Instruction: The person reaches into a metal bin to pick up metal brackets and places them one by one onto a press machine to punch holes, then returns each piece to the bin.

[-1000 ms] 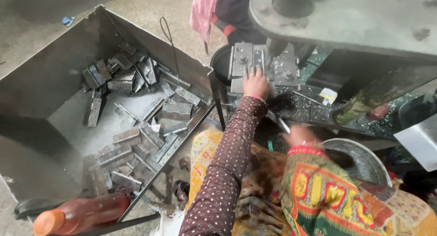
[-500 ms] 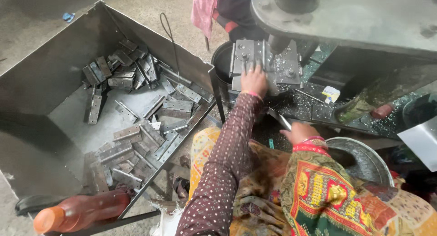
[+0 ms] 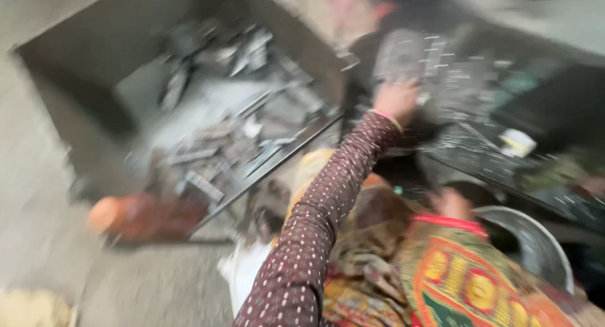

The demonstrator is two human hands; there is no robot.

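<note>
The whole view is smeared by motion. My left hand, in a maroon dotted sleeve, reaches forward and lies on a grey stack of metal parts at the edge of a dark machine table. My right hand, wearing a red bangle and a colourful sleeve, hovers low beside a round metal bowl. The blur hides the fingers of both hands, so neither grip can be made out.
To the left stands a large open metal bin holding several loose grey metal pieces. An orange bottle lies on the floor at the bin's near corner. A person in pink cloth is behind the machine.
The camera has swung sharply, blurring everything and shifting the scene. My left hand stays on the stack of metal parts; my right hand remains by the bowl.
</note>
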